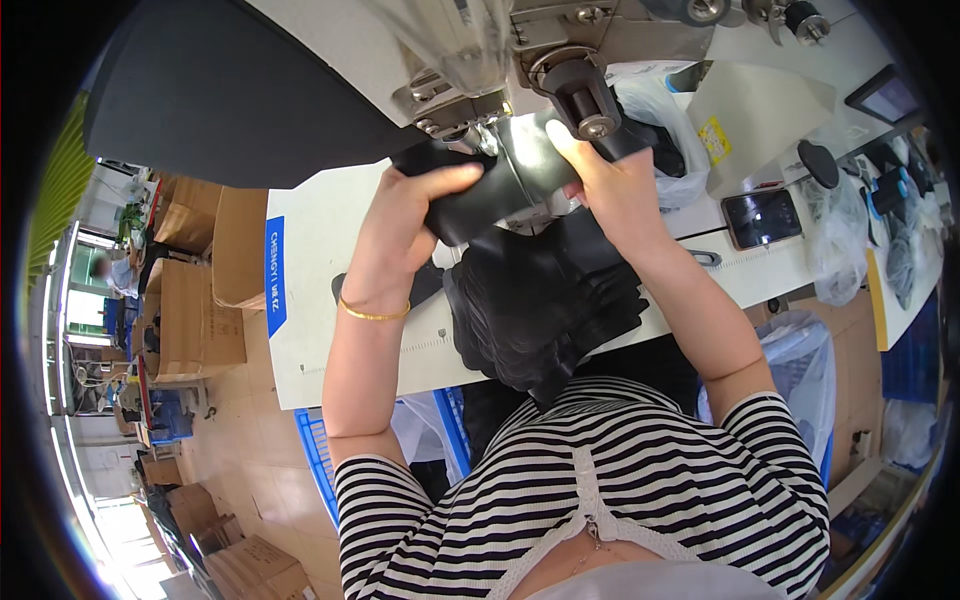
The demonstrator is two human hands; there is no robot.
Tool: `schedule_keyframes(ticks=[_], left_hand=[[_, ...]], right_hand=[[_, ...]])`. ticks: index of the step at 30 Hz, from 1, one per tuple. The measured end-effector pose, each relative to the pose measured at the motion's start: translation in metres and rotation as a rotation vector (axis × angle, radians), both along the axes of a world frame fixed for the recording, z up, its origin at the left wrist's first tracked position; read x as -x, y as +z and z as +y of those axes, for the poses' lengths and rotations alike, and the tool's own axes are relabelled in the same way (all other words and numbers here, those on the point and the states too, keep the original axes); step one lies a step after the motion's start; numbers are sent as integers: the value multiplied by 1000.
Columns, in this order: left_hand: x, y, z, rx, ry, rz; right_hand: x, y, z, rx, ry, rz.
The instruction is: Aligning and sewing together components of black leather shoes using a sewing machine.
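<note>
Under the head of a sewing machine (pixel 455 105) lies a shiny black leather-like piece (pixel 470 205) with a seam line running across it. My left hand (pixel 405 215) grips its left side, thumb on top and the other fingers beneath. On the right side, my right hand (pixel 615 190) pinches the same piece, its thumb pressed flat near the presser foot. Part of the piece is hidden behind the machine. Close below both hands, a thick pile of similar black pieces (pixel 540 300) rests at the table's front edge, touching my lap.
The white sewing table (pixel 320 350) carries a phone (pixel 762 217), a clear plastic bag (pixel 680 130) and small scissors-like handles (pixel 707 258). Lined blue baskets (pixel 318 440) stand below at both sides. Cardboard boxes (pixel 200 320) are stacked on the left floor; a distant person (pixel 122 275) is there.
</note>
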State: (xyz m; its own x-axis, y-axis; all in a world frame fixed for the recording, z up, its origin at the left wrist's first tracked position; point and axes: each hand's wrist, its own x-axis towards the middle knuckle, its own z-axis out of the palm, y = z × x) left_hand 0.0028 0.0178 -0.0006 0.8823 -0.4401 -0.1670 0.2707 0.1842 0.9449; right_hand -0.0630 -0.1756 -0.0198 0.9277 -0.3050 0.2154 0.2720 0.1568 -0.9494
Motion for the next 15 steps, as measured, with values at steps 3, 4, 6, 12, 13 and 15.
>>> schedule_keyframes(ticks=[3, 4, 6, 12, 13, 15], left_hand=[[35, -1, 1, 42, -127, -64], [44, -8, 4, 41, -128, -61], [64, -19, 10, 66, -162, 16], [87, -49, 0, 180, 7, 126], [90, -51, -2, 270, 38, 176], [96, -54, -9, 275, 71, 204]], right_hand=[[33, -14, 4, -4, -73, 44], [36, -35, 6, 92, -112, -274], [59, -41, 11, -41, 57, -132], [72, -53, 16, -95, 160, 93], [74, -54, 15, -78, 198, 184], [76, -55, 17, -109, 178, 156]])
